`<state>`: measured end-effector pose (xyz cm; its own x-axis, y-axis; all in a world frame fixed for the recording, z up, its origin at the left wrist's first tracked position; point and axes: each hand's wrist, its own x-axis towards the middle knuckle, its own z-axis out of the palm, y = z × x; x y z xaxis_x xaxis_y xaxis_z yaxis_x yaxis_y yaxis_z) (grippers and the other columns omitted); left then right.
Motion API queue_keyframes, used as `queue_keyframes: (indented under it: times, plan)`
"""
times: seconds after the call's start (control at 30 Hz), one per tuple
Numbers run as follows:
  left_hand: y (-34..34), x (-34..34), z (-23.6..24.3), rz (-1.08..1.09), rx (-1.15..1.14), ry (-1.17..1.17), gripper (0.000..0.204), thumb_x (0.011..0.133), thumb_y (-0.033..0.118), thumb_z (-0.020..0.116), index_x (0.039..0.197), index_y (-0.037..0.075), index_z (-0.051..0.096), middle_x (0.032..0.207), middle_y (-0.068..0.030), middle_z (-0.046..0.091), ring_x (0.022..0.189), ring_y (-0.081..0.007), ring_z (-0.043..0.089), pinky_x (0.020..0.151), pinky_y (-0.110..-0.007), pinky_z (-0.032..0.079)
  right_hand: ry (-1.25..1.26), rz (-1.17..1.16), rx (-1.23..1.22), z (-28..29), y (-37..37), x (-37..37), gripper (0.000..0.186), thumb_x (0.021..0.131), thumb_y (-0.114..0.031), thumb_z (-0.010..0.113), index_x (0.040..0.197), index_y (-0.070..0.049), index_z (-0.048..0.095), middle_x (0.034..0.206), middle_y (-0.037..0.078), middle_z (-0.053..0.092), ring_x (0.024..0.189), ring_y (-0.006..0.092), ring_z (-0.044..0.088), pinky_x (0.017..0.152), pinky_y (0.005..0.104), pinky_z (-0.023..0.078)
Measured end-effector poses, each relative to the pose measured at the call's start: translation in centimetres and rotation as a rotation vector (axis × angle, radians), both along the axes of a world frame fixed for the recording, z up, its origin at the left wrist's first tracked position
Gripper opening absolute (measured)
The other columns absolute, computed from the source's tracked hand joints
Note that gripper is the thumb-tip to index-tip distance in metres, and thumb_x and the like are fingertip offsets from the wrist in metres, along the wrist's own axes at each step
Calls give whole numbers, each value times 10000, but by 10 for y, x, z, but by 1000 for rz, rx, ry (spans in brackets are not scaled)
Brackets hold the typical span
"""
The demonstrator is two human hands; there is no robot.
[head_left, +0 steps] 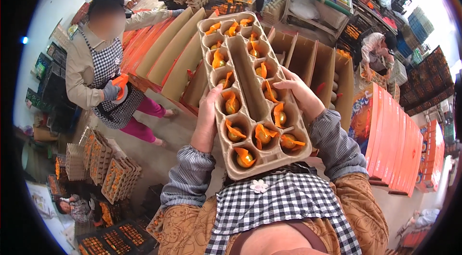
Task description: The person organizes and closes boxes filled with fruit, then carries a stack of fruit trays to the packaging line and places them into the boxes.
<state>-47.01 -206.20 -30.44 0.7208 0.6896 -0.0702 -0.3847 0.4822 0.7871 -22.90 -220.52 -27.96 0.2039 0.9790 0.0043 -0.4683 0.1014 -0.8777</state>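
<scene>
Between both hands I hold up a grey-brown moulded pulp tray (251, 86), tilted toward me above the open boxes. Round its rim the cups hold several greenish-yellow fruits (244, 159), each with an orange ribbon or wrapper piece; a long hollow runs down its middle. My left hand (208, 113) grips the tray's left edge, the thumb on the top and the other fingers hidden beneath. On the right edge my right hand (301, 92) is closed round the rim, fingers reaching over toward the cups. Tall open cardboard boxes (301, 62) stand in a row behind the tray.
At the left a co-worker (98, 57) in a checked apron touches the boxes and holds an orange item (120, 86). Stacked filled trays (113, 168) stand lower left. Red-orange cartons (390, 139) line the right. Other people (378, 53) sit farther back among crates.
</scene>
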Motion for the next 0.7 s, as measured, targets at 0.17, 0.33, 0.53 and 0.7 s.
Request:
queue_keyframes:
  times: [0.17,0.33,0.53,0.7]
  plan:
    - [-1,13,2,-166,-167,-261,654,1110,503,394,1558,27,420,1525,-177,542,1340,-327,595,1123,-466,517,78,-176,108,8,-1,-8,775,747,66,486,1521,17,502,1415,127,648,1252,215,652,1064,302,517]
    - [-4,12,-33,-97,-20,-65,601,1095,300,457,1634,72,320,1551,-143,508,1364,-260,571,1135,-399,505,-160,-456,107,23,-30,43,731,740,81,545,1468,26,577,1356,94,664,1169,176,652,990,245,503]
    - [-19,40,-41,128,410,288,801,970,-79,505,1692,119,220,1659,-110,356,1400,-203,495,1125,-296,455,-175,-581,157,118,-134,100,679,815,0,497,1493,24,520,1318,160,678,1159,251,689,1010,313,547]
    - [-8,39,-48,113,380,181,853,905,-128,467,1686,110,220,1687,-136,302,1454,-224,446,1191,-325,393,-534,-879,-71,125,-172,158,671,785,33,544,1452,14,605,1237,92,711,1018,158,689,888,266,547]
